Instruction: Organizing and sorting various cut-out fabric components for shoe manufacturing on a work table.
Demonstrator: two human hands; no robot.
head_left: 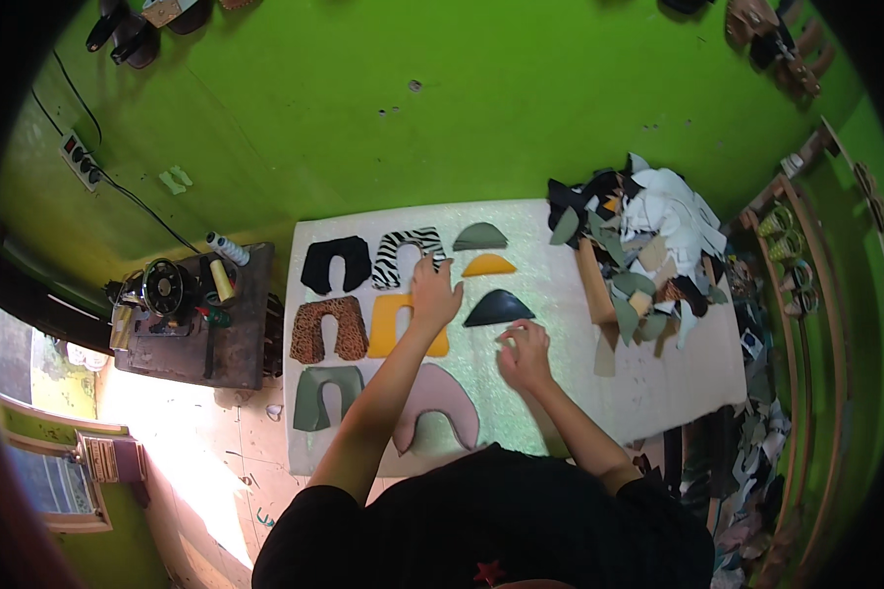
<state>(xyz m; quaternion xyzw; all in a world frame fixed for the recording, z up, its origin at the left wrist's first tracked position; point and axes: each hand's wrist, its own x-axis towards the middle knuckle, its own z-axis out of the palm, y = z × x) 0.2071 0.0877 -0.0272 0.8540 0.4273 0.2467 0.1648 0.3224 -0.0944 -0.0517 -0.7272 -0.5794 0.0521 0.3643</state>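
On the white table (658,407) lie U-shaped pieces of material: black (316,257), zebra-striped (387,257), leopard-print (309,329), yellow (381,324), grey-green (312,402) and a larger pink one (432,381). My left hand (434,292) is open, fingers spread at the lower right edge of the zebra piece, its wrist crossing the yellow one. To the right are half-moon pieces in grey-green (481,236), yellow (489,264) and black (498,308). Just below the black half-moon hovers my right hand (526,353), fingers loosely bent and apart, with nothing visible in them.
A heap of scraps (658,231) spills over a box (593,280) at the table's right. Left of the table, a sewing machine (162,290) and thread spools (228,247) sit on a dark stand. A wooden rack (805,393) with shoes lines the right wall.
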